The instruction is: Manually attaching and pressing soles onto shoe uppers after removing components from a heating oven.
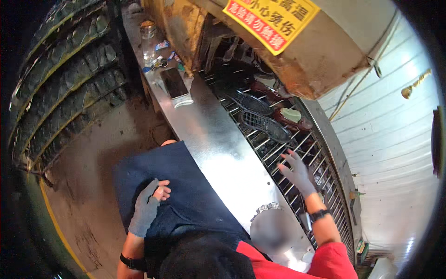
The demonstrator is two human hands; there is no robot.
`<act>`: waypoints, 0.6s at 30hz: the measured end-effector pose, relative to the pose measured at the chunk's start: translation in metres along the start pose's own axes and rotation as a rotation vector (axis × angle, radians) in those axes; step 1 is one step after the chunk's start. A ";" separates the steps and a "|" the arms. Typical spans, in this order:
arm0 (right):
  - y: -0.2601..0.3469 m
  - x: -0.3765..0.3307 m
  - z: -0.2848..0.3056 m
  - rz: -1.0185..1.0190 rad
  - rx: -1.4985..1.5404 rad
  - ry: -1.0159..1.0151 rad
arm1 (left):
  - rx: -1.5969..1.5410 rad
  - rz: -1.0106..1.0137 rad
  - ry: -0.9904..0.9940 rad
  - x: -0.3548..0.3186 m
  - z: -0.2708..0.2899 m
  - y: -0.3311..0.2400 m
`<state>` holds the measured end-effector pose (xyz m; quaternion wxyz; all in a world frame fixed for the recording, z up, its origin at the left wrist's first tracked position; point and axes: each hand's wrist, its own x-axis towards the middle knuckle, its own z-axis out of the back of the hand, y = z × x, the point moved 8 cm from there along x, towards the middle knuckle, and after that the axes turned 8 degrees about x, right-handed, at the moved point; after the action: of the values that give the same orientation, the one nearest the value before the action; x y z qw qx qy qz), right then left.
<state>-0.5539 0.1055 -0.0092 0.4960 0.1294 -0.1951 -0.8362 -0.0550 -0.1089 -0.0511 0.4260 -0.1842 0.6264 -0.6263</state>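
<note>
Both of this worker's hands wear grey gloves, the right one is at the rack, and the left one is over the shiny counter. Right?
Not quite: the head view shows the left hand over the dark blue cloth, not the counter. The rest is right.

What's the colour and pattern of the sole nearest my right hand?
The sole is black with a grid pattern; it shows in the head view.

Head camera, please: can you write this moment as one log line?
left hand: over dark blue cloth | right hand: open, over metal rack | on rack: black soles
</note>
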 end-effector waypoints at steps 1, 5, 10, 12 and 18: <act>0.023 0.026 -0.020 0.042 0.186 -0.025 | 0.016 -0.011 -0.003 -0.002 0.000 0.001; 0.014 0.095 -0.064 0.214 -0.170 -0.226 | -0.096 -0.058 0.046 -0.005 0.004 0.001; 0.105 0.091 -0.017 -0.018 -0.298 -0.017 | -0.231 -0.120 0.027 -0.035 -0.002 0.006; 0.141 0.067 0.020 -0.016 0.059 0.046 | -0.302 -0.086 0.086 -0.023 -0.037 -0.018; 0.203 0.067 -0.016 -0.197 1.143 0.443 | -0.193 -0.216 0.437 0.019 -0.133 -0.073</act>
<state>-0.4211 -0.0437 0.0672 0.2974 0.5624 -0.4917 -0.5945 -0.1891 -0.0507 -0.0079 0.1918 -0.1503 0.7368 -0.6307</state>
